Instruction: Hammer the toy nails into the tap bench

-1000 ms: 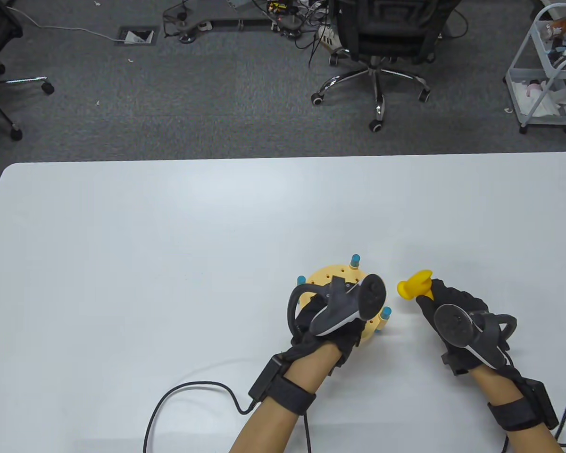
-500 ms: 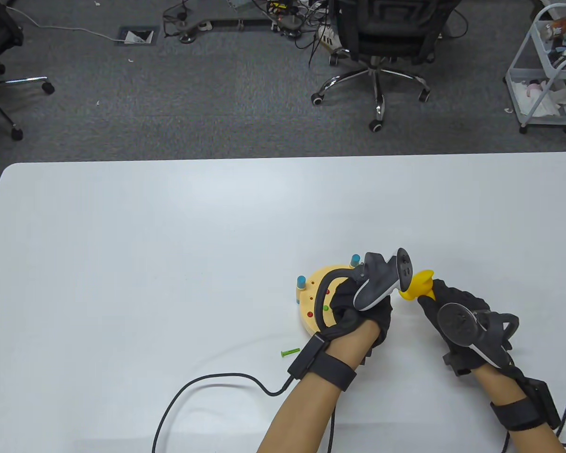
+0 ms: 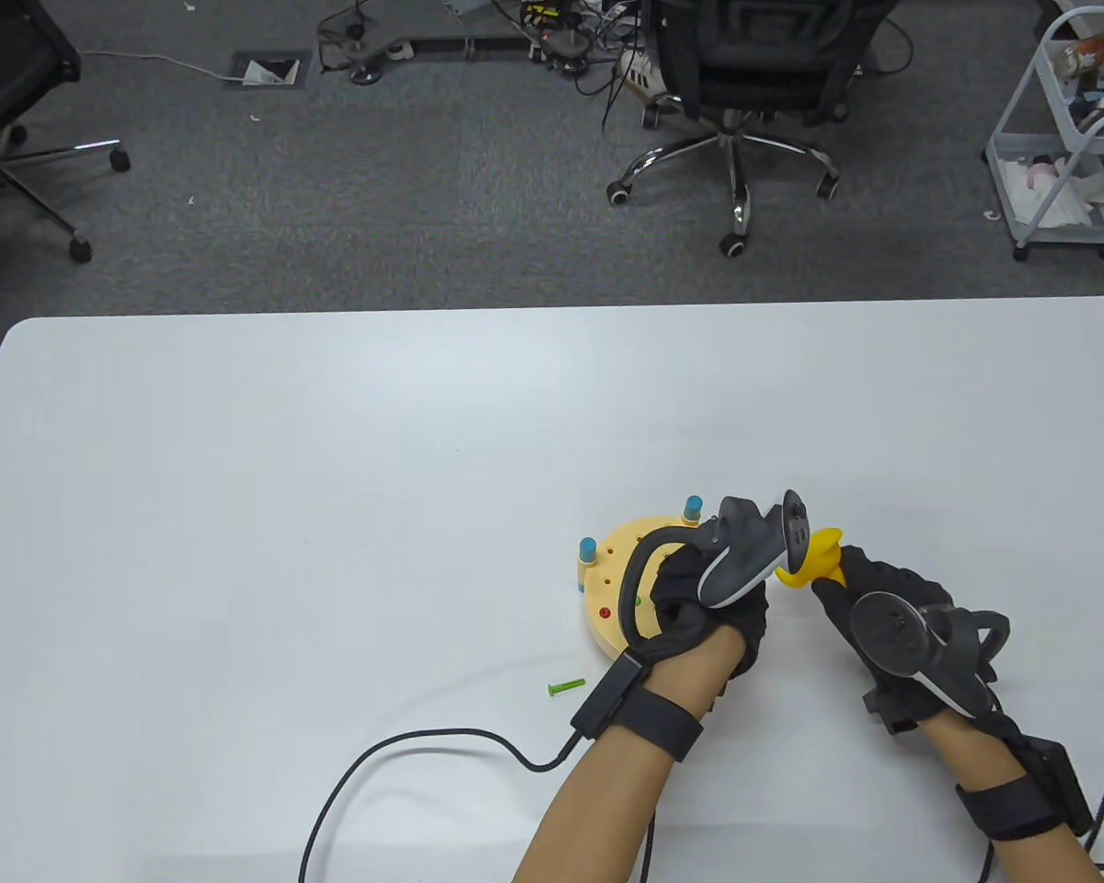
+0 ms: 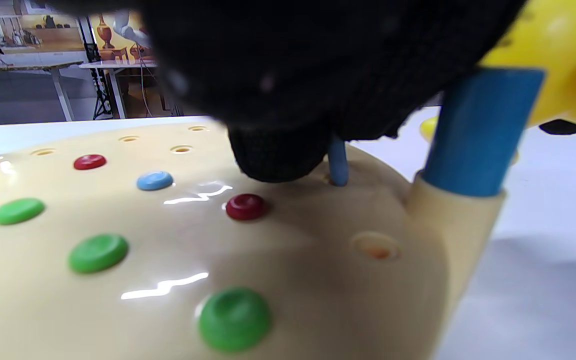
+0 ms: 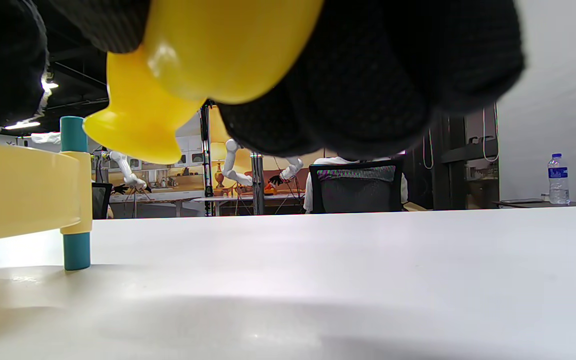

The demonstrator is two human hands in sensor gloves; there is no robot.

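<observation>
Left hand (image 3: 699, 598) over tap bench (image 3: 612, 598), fingertips pinching blue nail (image 4: 338, 162) upright in hole. Right hand (image 3: 869, 598) clenched on yellow hammer (image 3: 810, 556) beside bench. Plastic looks light, stiff, slick; pinch nail low, grip hammer handle.

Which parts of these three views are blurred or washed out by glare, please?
Left wrist view: the left hand is a dark, soft blur up close; white glare streaks cross the tap bench. Right wrist view: the yellow hammer and right hand are out of focus, the background sharper. Table view: evenly lit and sharp.
</observation>
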